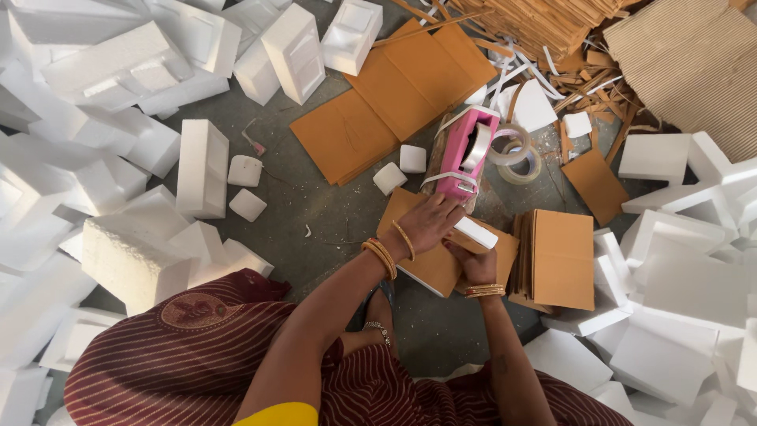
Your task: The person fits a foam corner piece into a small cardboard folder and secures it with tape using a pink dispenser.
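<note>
- Head view, looking down on a grey floor point(315, 213) where a person sits cross-legged in a maroon striped garment point(205, 347).
- Left hand point(430, 222): laid flat, palm down, on a cardboard-wrapped foam block point(441, 252); fingers spread toward the dispenser, pressing, not clasping anything.
- Right hand point(477, 264): curled round the near edge of the same block, gripping it from below (white foam shows at the end, just beside the thumb).
- Block position: on the floor before the knees, just below the pink tape dispenser point(467, 154).
- Dispenser: upright, clear tape loaded; two spare tape rolls point(516, 154) beside it.
- Stack of cut cardboard sheets point(561, 260): right of the hands, close by.
- Flat brown cardboard panels point(394, 99): beyond the dispenser.
- White foam blocks point(201, 167): heaped on both sides, small cubes scattered between.
</note>
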